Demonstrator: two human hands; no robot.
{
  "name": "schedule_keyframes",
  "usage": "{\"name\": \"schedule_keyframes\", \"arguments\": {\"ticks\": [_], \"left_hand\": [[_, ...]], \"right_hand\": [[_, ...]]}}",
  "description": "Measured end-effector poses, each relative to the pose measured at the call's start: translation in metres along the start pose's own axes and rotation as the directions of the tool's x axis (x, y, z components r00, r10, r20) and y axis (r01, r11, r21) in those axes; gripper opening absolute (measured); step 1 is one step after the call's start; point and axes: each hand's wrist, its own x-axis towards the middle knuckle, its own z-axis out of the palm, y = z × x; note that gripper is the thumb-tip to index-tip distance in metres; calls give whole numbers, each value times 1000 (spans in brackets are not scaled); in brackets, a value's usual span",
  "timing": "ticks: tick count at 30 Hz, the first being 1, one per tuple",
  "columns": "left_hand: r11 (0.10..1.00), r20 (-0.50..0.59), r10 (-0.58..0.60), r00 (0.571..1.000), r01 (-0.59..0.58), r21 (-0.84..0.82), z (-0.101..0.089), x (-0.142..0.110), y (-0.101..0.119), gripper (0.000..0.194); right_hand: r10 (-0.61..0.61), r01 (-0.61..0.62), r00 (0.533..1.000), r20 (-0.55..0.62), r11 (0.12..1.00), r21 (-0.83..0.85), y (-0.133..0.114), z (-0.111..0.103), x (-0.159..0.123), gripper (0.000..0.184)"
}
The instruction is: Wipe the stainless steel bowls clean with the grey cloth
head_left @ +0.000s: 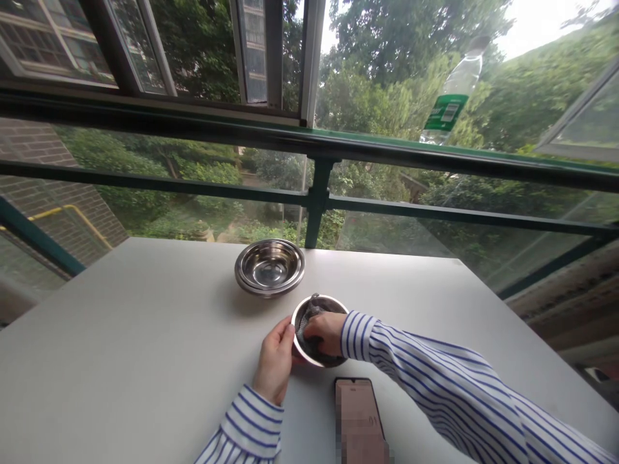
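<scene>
Small bowl [333, 303], metal inside, reddish low on the outside: located inward from the far edge of the counter [145, 335], about midway between its left and right edges; whether the base rests flat is hidden. A metal basin [269, 273] stands just beside it, closer to the far edge. A phone [358, 415] lies on the opposite side, toward the near edge.

Left hand [273, 361]: fingers grasp the bowl at its left rim and wall. Right hand [329, 332]: fingers are inside, touching a dark grey mesh cloth [313, 310]; their tips are hidden, so pinching or pressing cannot be told apart.

Handling: expect a light, stiff, durable bowl with a smooth rim, slippery if wet. Secure it at rim and wall together. The cloth should be soft and pliable; grip 1 bunched fold.
</scene>
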Motion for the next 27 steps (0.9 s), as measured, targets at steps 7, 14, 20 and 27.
{"name": "schedule_keyframes", "arguments": {"ticks": [7,14,20,27], "left_hand": [[999,-51,4,999,-1,54,3,-1,2,32],[998,-39,-22,999,24,53,4,-3,6,34],[992,-28,-86,996,83,-97,0,0,4,32],[962,-33,-139,990,127,-243,2,-1,5,35]], "right_hand": [[271,-279,950,-156,960,-33,-10,-6,7,21],[364,-332,896,-255,929,162,-18,-8,9,22],[221,-157,937,-270,958,240,-23,-7,5,30],[218,-158,933,-287,963,217,-29,-6,9,36]]}}
